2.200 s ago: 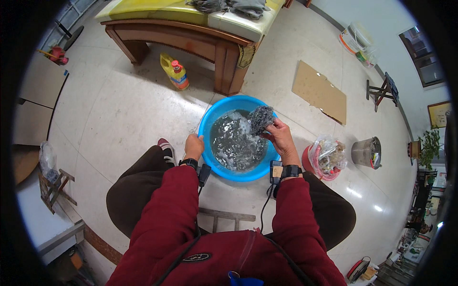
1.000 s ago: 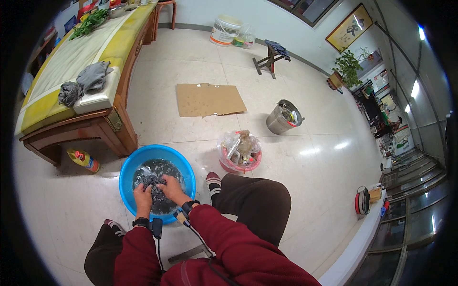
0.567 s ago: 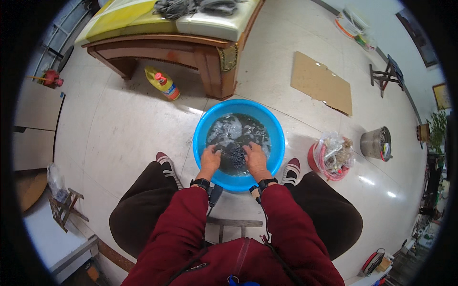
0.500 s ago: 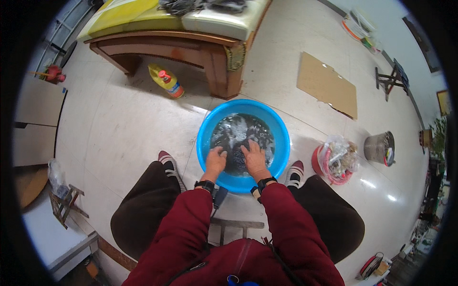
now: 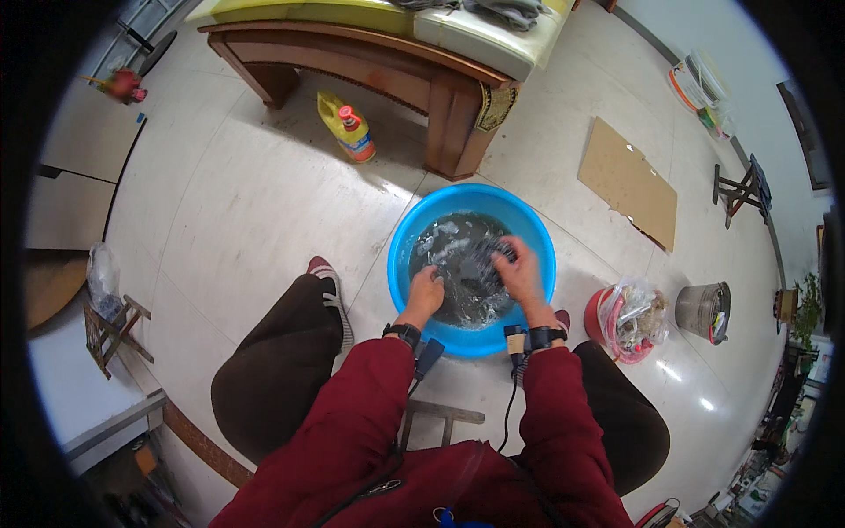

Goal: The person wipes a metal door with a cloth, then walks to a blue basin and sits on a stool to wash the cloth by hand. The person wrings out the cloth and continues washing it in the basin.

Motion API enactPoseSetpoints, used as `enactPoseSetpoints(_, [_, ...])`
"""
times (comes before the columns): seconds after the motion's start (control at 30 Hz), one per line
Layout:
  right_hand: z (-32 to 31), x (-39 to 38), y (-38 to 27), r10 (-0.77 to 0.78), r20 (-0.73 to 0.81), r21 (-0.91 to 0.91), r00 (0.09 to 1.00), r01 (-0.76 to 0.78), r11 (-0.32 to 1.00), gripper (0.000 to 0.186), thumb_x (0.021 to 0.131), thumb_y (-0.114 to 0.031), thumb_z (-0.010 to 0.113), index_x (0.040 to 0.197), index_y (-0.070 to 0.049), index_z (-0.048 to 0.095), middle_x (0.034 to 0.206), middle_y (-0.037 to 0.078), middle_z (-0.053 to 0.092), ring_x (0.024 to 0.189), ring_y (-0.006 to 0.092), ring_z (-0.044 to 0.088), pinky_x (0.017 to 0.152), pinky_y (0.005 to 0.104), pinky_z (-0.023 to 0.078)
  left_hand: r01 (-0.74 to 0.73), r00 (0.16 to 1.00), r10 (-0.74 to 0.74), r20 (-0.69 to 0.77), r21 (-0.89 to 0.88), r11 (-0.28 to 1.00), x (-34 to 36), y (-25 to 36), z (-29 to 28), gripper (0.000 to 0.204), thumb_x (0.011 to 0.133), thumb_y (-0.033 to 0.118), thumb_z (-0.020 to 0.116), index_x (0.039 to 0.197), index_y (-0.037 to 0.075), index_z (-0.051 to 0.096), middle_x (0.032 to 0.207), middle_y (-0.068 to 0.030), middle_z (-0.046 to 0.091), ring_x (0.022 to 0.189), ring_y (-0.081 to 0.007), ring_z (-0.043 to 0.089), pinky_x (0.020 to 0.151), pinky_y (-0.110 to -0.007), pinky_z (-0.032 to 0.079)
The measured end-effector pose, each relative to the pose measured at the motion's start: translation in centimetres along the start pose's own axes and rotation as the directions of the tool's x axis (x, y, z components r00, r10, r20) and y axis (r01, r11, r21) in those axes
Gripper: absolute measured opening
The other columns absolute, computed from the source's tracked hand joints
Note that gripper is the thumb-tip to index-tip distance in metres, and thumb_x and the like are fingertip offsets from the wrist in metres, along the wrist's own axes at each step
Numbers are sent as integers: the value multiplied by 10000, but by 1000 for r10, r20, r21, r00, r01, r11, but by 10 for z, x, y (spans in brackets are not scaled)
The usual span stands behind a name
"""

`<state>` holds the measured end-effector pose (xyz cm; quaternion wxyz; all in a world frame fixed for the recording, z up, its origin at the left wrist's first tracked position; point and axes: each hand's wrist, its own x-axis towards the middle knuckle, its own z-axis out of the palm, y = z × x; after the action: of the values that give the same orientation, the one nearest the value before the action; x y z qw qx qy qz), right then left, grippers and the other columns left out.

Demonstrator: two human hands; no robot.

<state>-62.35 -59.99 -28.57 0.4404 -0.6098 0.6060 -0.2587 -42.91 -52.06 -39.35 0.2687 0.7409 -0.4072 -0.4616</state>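
A round blue basin stands on the floor between my feet, holding murky grey water with white suds. My right hand, slightly blurred, grips a wet dark cloth at the basin's right side, at the water's surface. Much of that cloth lies under the water. Over the left part of the basin, my left hand is closed, its fingertips at the water. Whatever those fingers hold is hidden by the hand and the dark water. Both wrists carry black straps with small devices.
A yellow bottle with a red cap stands by a wooden bench. Right of the basin are a red bucket lined with a plastic bag and a metal bucket. Flat cardboard lies beyond. A folding stool stands farther right.
My hands have moved apart; the right one has risen and turned, bringing up some dark cloth. The left fingers have curled in. The whole view has shifted slightly.
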Motion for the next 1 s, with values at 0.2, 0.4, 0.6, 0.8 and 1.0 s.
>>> enactPoseSetpoints(0.2, [-4,13,-22,-294,-428,78,855,359,930,296,878,-107,673,1140,-1,585,911,86,662,822,150,605,765,303,510,-26,999,26,-34,2,1000,1,-4,-3,366,870,137,614,1197,-26,617,957,-253,686,959,-403,654,862,-454,506])
enactPoseSetpoints(0.4, [70,-13,77,35,-227,-240,973,-90,967,397,852,-139,728,1205,-8,602,863,113,659,756,221,665,589,357,543,65,998,-60,35,-132,989,5,6,1,425,908,256,606,1232,-18,604,1094,-252,672,1097,-394,624,892,-448,517])
enactPoseSetpoints(0.6, [65,-38,69,366,79,247,927,-374,894,444,889,-187,715,1253,20,569,906,113,666,612,156,635,384,270,470,471,865,-317,390,-408,782,-25,26,-5,403,932,379,633,1145,39,611,988,-64,638,916,-241,625,763,-456,577])
enactPoseSetpoints(0.8, [60,-62,28,-39,-46,-158,998,31,987,756,791,-215,789,1411,14,421,1257,283,582,1181,421,569,1020,433,448,416,901,-270,339,-502,759,-32,50,-18,157,895,210,683,887,76,601,778,-19,558,711,-159,572,656,-376,573])
enactPoseSetpoints(1.0, [47,-67,-3,-51,-86,-61,995,46,997,594,716,-127,802,1262,-28,589,1189,225,632,1143,393,595,988,437,471,335,927,-160,340,-555,762,-47,83,-30,172,887,196,678,1012,82,650,926,-31,659,827,-146,633,596,-310,535])
